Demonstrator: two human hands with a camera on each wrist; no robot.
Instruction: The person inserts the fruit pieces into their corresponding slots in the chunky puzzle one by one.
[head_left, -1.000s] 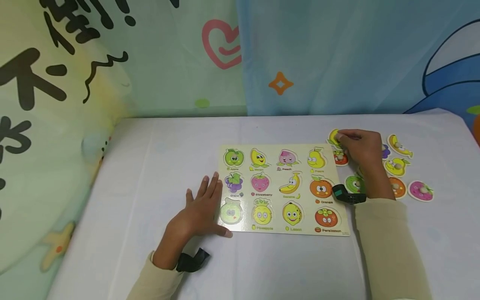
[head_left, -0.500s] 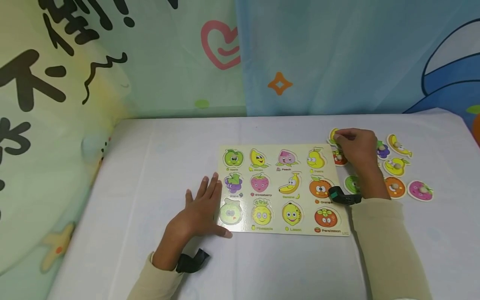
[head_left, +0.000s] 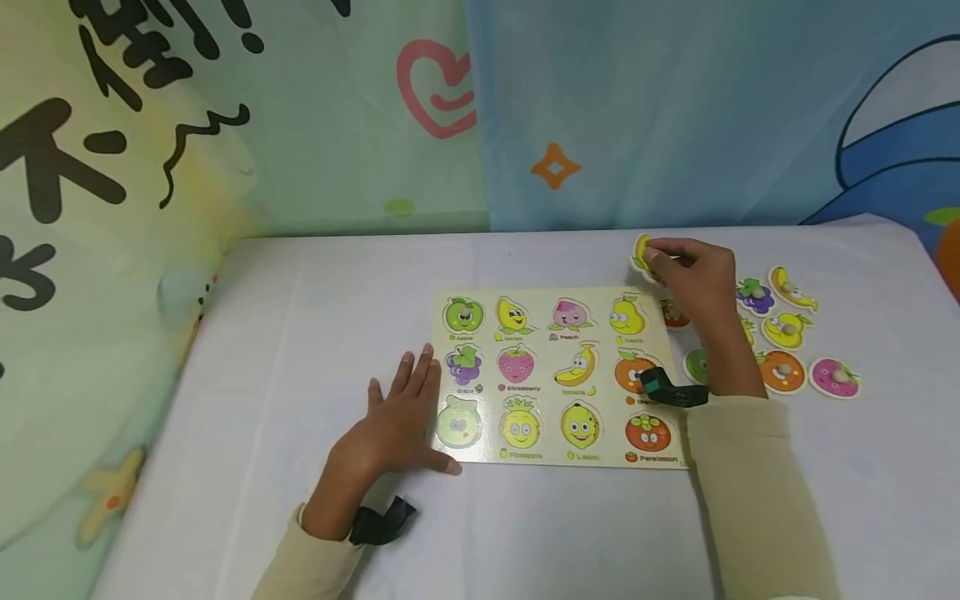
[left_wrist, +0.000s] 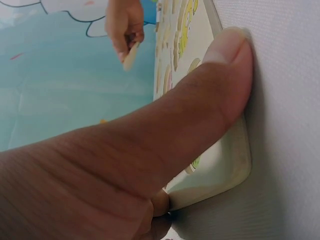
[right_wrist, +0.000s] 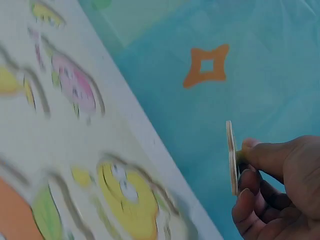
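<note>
Yellow fruit piece (head_left: 640, 253) held up by its knob (right_wrist: 241, 156) beyond the board's far right corner

The right hand (head_left: 693, 279) has thumb and fingers clamped on that knob. Gripping there probably suits a thin, flat piece, as it leaves the back free of fingers. The piece is raised and apart from the board (head_left: 543, 367).

At the board's left edge, the left hand (head_left: 393, 425) lies with its fingers extended and its thumb over the near left corner, seemingly to steady it. Loose pieces, among them a banana piece (head_left: 792, 288), an orange piece (head_left: 782, 372) and a pink piece (head_left: 835, 378), lie on the table (head_left: 570, 533) to the board's right, perhaps for easy reach.

Seen from the head, the held piece's long axis slants: its yellow tip points away from the board and its leafy green end slopes back toward the far right corner, partly hidden by the hand. From the right wrist it shows edge-on, knob facing the fingers.
</note>
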